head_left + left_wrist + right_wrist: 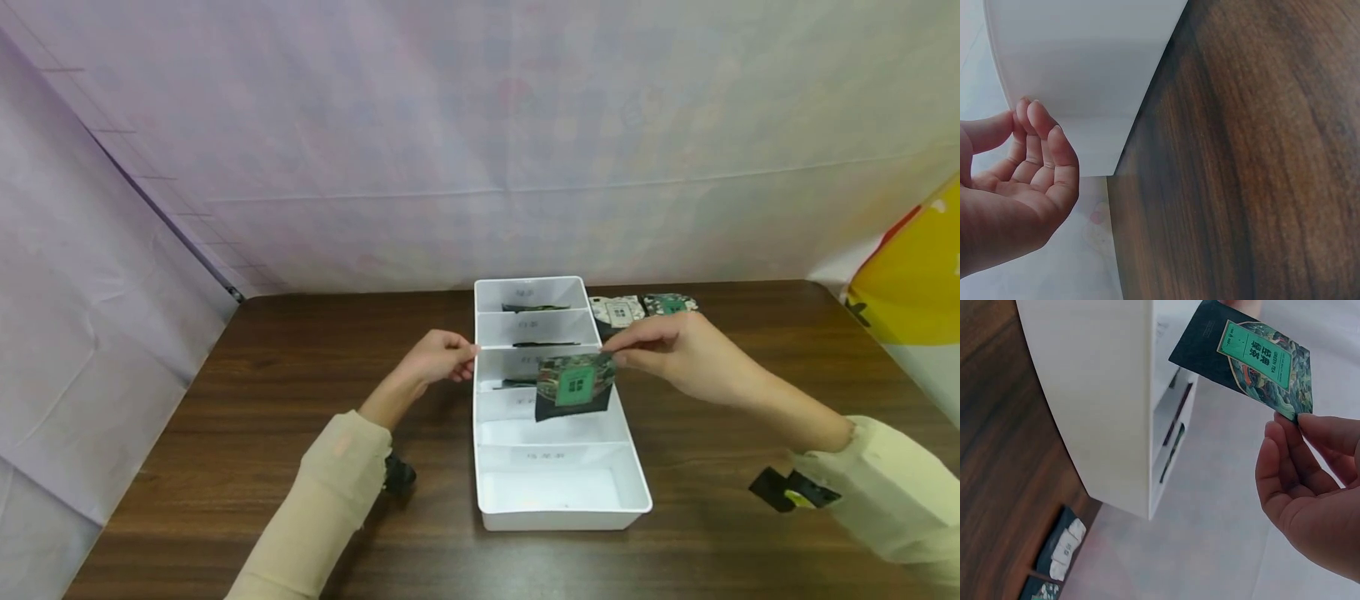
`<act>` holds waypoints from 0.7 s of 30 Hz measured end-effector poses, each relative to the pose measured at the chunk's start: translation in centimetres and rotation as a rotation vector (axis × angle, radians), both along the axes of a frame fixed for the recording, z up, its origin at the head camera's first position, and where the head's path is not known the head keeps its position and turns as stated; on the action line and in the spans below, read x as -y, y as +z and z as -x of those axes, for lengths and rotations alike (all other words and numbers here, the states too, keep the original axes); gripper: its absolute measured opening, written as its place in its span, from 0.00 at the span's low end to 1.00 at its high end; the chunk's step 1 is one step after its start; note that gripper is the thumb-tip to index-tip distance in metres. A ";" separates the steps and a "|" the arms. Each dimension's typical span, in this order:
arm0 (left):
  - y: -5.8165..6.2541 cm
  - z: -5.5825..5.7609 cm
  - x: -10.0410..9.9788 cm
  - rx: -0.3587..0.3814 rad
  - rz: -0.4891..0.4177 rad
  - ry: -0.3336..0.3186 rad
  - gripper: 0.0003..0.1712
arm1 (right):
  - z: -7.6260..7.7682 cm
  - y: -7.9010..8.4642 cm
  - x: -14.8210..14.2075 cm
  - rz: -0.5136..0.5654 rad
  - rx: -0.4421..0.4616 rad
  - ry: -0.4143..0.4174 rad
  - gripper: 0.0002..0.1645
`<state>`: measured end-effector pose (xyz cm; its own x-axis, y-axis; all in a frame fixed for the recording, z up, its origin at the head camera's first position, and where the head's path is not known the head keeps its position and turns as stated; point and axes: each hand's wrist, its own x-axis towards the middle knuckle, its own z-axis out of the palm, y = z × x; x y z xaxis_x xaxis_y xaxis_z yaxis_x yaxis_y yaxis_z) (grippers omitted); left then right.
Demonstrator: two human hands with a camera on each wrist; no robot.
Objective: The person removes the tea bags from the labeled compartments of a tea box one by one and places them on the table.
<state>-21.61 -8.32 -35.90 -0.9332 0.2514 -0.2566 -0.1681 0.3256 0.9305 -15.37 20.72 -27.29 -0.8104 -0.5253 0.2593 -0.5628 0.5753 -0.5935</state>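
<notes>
My right hand point(686, 358) pinches a green tea bag packet point(1257, 353) by one corner between thumb and fingers. The packet is dark, with a green label and a patterned picture, and hangs over the right side of a white divided box point(566, 521). In the head view it overlaps the third and fourth compartments from the far end. On the opposite side, my left hand point(442, 357) pinches the box's long rim, thumb against the fingertips. Dark packets point(536, 308) stand in the three far compartments, and small writing marks the dividers.
Beyond my right hand, a white-labelled packet point(618, 311) and a green-labelled packet point(670, 304) lie on the brown wooden table point(285, 400), beside the box's far end. A pale cloth point(420, 167) hangs behind the table. Yellow material point(911, 292) hangs at the right.
</notes>
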 end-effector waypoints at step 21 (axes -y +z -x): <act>0.0 -0.1 0.2 -0.005 -0.005 -0.014 0.10 | 1.7 2.1 -4.7 -0.100 0.080 -0.251 0.12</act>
